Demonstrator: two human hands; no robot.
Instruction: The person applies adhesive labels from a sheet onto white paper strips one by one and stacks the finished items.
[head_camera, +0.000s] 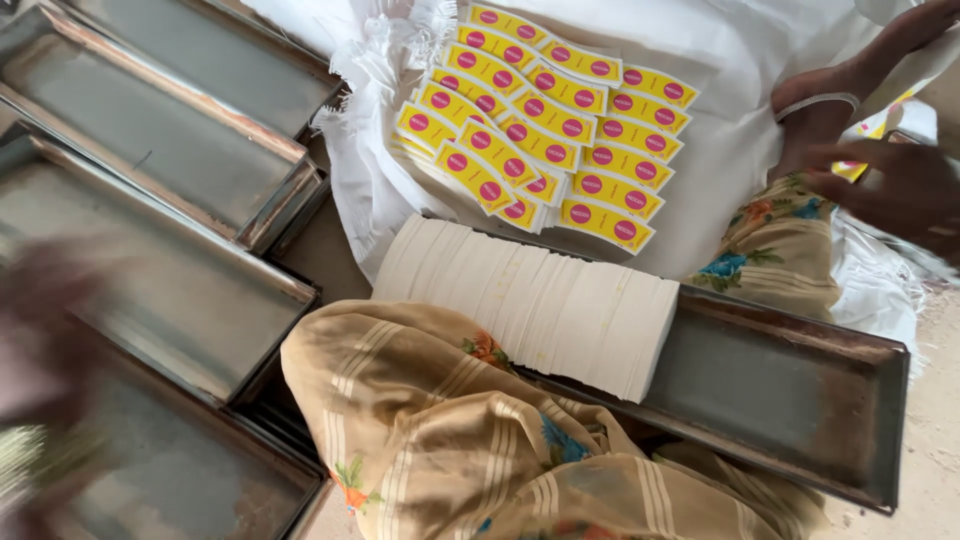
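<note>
My left hand (45, 330) is a motion blur at the left edge, above the metal trays (190, 290); whether it holds anything cannot be made out. My right hand (895, 190) is at the right edge, also blurred, with its fingers spread over a small yellow piece (852, 170) on the white cloth (720, 180). A long metal tray (790, 400) lies across my lap and holds a leaning row of white flat cards (530, 300). Beyond it, stacks of yellow labels with pink dots (545, 125) lie fanned out on the cloth.
Several empty metal trays (170, 130) are stacked along the left side. Beige floral fabric (440, 430) covers my lap. A limb with a white band (815, 100) reaches in from the upper right; whose it is I cannot tell. Sandy floor (935, 400) shows at the right.
</note>
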